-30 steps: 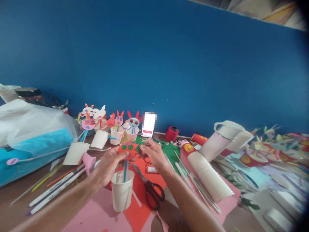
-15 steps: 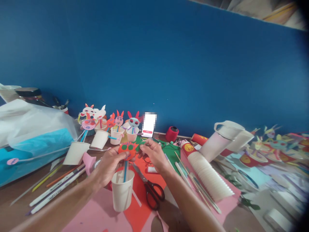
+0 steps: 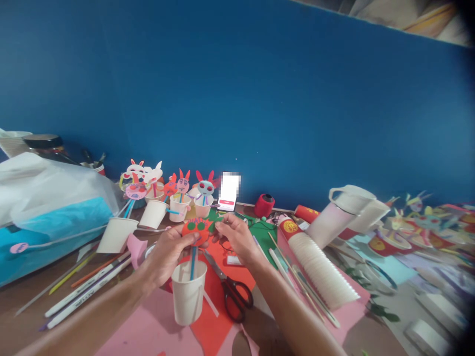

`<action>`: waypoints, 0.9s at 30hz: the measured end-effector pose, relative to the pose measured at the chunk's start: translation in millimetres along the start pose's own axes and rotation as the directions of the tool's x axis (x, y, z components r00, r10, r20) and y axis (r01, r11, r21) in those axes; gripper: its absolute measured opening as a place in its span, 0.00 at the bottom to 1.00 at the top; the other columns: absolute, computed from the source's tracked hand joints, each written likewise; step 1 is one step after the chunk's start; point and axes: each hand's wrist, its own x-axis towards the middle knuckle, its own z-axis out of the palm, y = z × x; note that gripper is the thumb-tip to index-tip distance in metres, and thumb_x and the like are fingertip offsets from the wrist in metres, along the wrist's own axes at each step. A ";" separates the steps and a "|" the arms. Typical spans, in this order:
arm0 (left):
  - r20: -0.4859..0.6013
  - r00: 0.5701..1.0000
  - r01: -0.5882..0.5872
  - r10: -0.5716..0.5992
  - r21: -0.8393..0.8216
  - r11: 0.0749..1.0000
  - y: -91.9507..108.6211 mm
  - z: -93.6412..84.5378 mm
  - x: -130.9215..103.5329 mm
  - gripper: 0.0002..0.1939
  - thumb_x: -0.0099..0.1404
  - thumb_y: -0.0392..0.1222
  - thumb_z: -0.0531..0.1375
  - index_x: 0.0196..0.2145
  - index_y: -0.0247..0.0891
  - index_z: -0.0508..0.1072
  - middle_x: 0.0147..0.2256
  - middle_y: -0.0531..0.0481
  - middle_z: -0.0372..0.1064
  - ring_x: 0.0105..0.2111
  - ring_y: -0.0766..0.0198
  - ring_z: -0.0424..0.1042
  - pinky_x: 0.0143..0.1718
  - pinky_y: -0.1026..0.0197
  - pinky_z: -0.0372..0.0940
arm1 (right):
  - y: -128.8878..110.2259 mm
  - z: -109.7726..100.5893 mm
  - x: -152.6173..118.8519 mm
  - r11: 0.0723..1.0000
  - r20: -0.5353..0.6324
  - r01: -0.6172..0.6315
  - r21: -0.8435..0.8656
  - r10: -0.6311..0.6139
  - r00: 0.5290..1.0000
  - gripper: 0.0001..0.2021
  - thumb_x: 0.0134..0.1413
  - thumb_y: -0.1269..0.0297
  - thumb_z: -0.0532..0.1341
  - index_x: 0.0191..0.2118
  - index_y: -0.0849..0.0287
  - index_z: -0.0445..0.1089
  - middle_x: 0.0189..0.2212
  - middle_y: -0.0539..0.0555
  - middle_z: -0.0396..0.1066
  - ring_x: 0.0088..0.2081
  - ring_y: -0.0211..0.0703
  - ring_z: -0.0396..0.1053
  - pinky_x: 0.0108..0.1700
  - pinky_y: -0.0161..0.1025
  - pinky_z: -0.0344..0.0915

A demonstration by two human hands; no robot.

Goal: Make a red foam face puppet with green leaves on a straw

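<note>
The left hand (image 3: 170, 249) had its fingers clamped on an orange paper face (image 3: 196, 238), the thumb lying across its lower front and the other fingers mostly hidden behind. Green round eyes and a fringe of spiky lashes showed above that thumb. The right hand (image 3: 237, 240) was at the face's right edge, thumb and forefinger drawn close to each other; whether they pinched anything I could not tell.

Below the left fingertips a blue straw (image 3: 192, 264) ran down from the face into a white paper cup (image 3: 188, 299), which stood upright on pink paper (image 3: 144, 329) and red paper (image 3: 215, 326). Scissors (image 3: 225, 283) lay below and between the two sets of fingers, blades pointing up toward the left ones.

Beyond the fingers stood a phone (image 3: 228, 193) with a lit screen, and to its left a pale blue face with red ears (image 3: 205, 188). Off to the right of the right fingers lay a stack of cups (image 3: 321, 267), with a white pitcher (image 3: 330, 222) farther out. Well left of the left fingers were white markers (image 3: 89, 295), side by side
</note>
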 end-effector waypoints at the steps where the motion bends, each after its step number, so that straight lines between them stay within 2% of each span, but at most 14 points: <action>1: 0.001 1.000 -0.001 0.001 0.001 1.000 -0.1 -0.1 0.4 0.13 0.52 0.36 0.63 0.37 0.32 0.71 0.27 0.47 0.75 0.28 0.61 0.73 0.26 0.65 0.65 | 0.2 -0.1 0.0 1.000 0.000 0.001 0.002 -0.001 1.000 0.06 0.47 0.66 0.57 0.24 0.59 0.60 0.18 0.47 0.69 0.19 0.32 0.67 0.22 0.29 0.57; 7: -0.002 1.000 0.004 -0.004 0.002 1.000 -1.0 -0.9 1.6 0.13 0.52 0.37 0.63 0.37 0.32 0.72 0.28 0.46 0.75 0.28 0.62 0.74 0.25 0.67 0.64 | -0.1 -0.9 0.3 1.000 -0.003 0.005 -0.004 -0.005 1.000 0.06 0.47 0.66 0.58 0.24 0.59 0.61 0.18 0.47 0.69 0.19 0.32 0.66 0.22 0.29 0.57; 14: -0.006 1.000 0.012 -0.012 -0.029 1.000 -0.6 -0.5 -1.3 0.13 0.51 0.37 0.64 0.36 0.32 0.72 0.29 0.45 0.75 0.28 0.61 0.74 0.28 0.64 0.67 | 0.1 -2.5 0.9 1.000 -0.021 0.027 -0.009 -0.027 0.999 0.06 0.47 0.64 0.58 0.25 0.60 0.62 0.19 0.47 0.68 0.20 0.32 0.65 0.22 0.29 0.57; 27: -0.009 1.000 0.023 -0.024 -0.039 0.999 0.5 0.7 -2.7 0.14 0.50 0.36 0.64 0.36 0.33 0.73 0.29 0.46 0.75 0.29 0.60 0.74 0.27 0.64 0.67 | -4.8 -1.3 -1.2 1.000 -0.048 0.020 0.009 -0.020 0.999 0.08 0.46 0.63 0.59 0.24 0.59 0.61 0.18 0.46 0.67 0.21 0.33 0.65 0.22 0.30 0.56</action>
